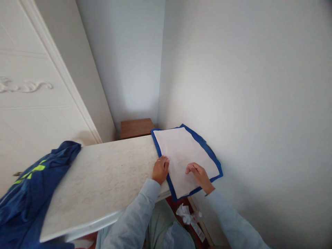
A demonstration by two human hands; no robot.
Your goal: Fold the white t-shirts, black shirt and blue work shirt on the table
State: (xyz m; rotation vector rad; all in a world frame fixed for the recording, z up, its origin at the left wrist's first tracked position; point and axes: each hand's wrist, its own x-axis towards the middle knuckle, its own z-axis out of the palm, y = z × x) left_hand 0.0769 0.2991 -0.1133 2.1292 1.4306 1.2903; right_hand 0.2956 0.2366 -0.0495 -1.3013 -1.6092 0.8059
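Observation:
A white sheet [184, 152] lies flat over a slightly larger blue cloth [216, 162] at the right end of the white table [103, 173]. The blue shows as a border round the sheet. My left hand [160, 169] rests at the sheet's left edge with its fingers curled together; whether they pinch the edge is hidden. Over the lower right part of the sheet is my right hand [199, 175], its fingers bent and drawn together. What, if anything, is between those fingers is too small to make out.
A dark blue garment with yellow-green stripes [38, 183] hangs over the table's left end. Behind the table stands a brown wooden surface [136, 128]. Walls rise behind and to the right, a white cabinet [46, 103] at left. Crumpled white paper [184, 211] lies below.

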